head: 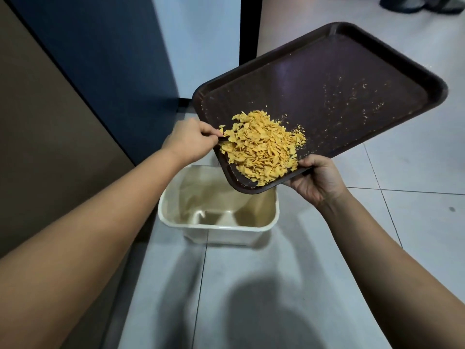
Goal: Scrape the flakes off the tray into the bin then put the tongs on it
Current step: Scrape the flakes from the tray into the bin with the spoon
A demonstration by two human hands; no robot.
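A dark brown tray is held tilted above a cream bin that stands on the floor. A heap of yellow flakes lies at the tray's low corner, right over the bin's opening. My right hand grips the tray's near edge from below. My left hand holds the tray's left edge, fingers closed on a dark tool that is mostly hidden beside the flakes. I cannot tell if that tool is the tongs. Fine crumbs speckle the upper part of the tray.
A brown cabinet side and a dark blue panel stand at the left, close to the bin. Pale floor tiles spread to the right and toward me. Dark shoes sit at the top right.
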